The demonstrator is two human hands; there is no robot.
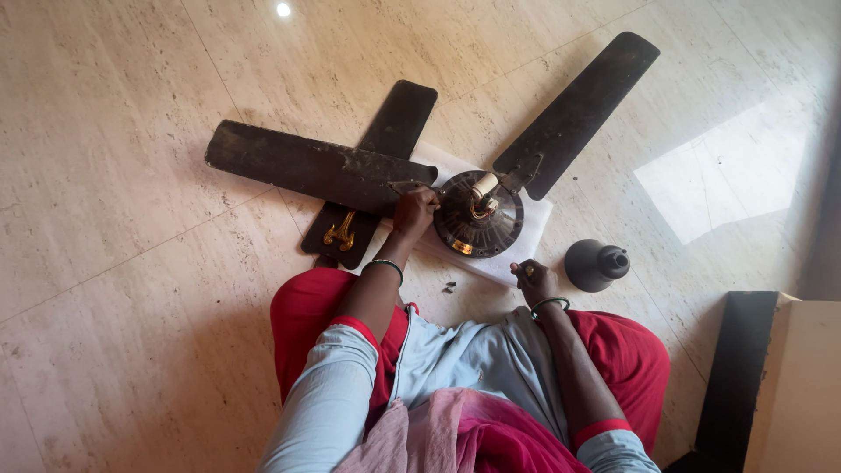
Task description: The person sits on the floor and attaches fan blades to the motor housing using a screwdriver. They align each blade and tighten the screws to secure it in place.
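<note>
The floor [114,289] is polished beige stone in large tiles with thin grout lines, mottled with faint dark specks. A small bright lamp reflection [283,10] shines near the top edge, and a pale patch of daylight [723,180] lies at right. A light cabinet with a dark side [771,377] stands in the lower right corner.

The floor [131,289] is glossy, smooth polished stone. The fan blades [307,166] look matt, dusty and rough. The motor housing [477,219] is dark metal on white paper [526,232]. The cap [596,264] is smooth dark plastic or metal.
</note>
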